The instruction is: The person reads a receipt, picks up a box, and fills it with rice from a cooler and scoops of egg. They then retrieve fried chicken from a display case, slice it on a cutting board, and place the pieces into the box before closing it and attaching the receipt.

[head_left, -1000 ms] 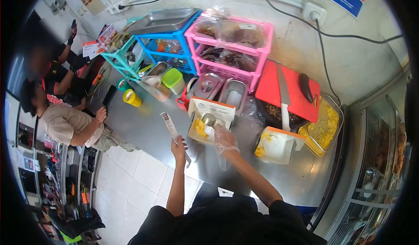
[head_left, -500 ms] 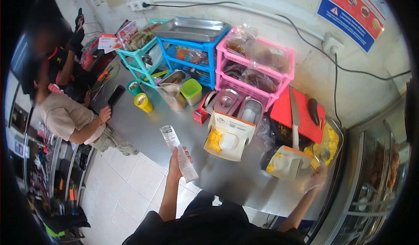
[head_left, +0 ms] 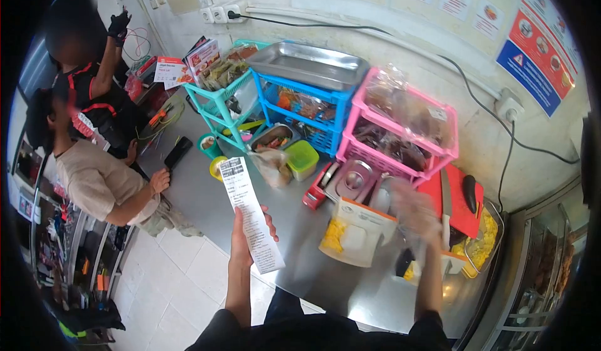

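Observation:
My left hand (head_left: 243,243) grips a long printed paper receipt (head_left: 249,210), held upright in front of me above the near table edge. My right hand (head_left: 418,219), in a thin clear plastic glove, is smeared by motion above the table, so its fingers cannot be made out. Just left of it stands an open cardboard food box (head_left: 369,221) with yellow food (head_left: 334,234) and something white inside. A second box (head_left: 452,263) is partly hidden behind my right forearm. Farther right, a tray holds yellow pieces (head_left: 487,232).
A knife (head_left: 446,204) and a dark elongated object (head_left: 469,192) lie on a red cutting board (head_left: 463,223). Pink (head_left: 447,154), blue (head_left: 300,79) and turquoise (head_left: 216,104) racks line the wall. Two people stand at left; one rests a hand by a phone (head_left: 178,153).
My right hand has moved left and up from the yellow tray to beside the nearer box. The receipt is raised slightly. The view has shifted, moving the table items rightward.

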### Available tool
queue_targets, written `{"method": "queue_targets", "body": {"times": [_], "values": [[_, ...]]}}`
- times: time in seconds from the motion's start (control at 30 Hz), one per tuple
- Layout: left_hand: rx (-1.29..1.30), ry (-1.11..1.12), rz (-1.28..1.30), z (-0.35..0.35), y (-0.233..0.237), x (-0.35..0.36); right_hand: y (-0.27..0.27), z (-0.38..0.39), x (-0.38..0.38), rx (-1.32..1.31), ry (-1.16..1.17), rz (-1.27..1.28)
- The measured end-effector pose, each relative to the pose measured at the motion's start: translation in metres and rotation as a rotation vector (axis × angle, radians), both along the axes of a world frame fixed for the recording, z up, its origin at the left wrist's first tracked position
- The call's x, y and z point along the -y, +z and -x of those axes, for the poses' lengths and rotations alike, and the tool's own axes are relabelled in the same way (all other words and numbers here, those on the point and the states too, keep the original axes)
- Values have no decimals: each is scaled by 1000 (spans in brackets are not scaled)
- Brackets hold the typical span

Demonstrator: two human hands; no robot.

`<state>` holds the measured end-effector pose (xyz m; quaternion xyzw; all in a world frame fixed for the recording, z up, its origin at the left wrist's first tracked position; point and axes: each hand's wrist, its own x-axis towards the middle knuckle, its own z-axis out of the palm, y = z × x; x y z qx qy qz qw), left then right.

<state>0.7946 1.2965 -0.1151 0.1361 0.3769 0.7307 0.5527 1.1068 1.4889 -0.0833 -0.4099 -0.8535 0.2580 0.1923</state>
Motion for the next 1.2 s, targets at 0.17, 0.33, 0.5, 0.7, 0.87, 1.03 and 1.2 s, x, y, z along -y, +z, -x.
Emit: {"method": "queue_targets", "body": {"times": [0.17, 0.33, 0.5, 0.7, 0.87, 1.03, 1.2], "values": [[168, -98, -166, 79, 17, -50, -112, 217, -86, -18, 67, 314], [224, -86, -175, 143, 39, -85, -217, 301, -200, 357, -113, -23], [267, -136, -219, 189, 27, -100, -242, 310, -239, 472, -159, -67], [279, -238, -307, 210, 12, -109, -248, 311, -251, 560, -184, -65], [283, -252, -335, 210, 12, -110, -242, 307, -243, 600, -157, -56], [310, -187, -273, 188, 25, -106, -231, 281, -196, 613, -98, -25], [390, -128, -262, 137, 37, -89, -108, 273, -96, 349, -338, -90]]}}
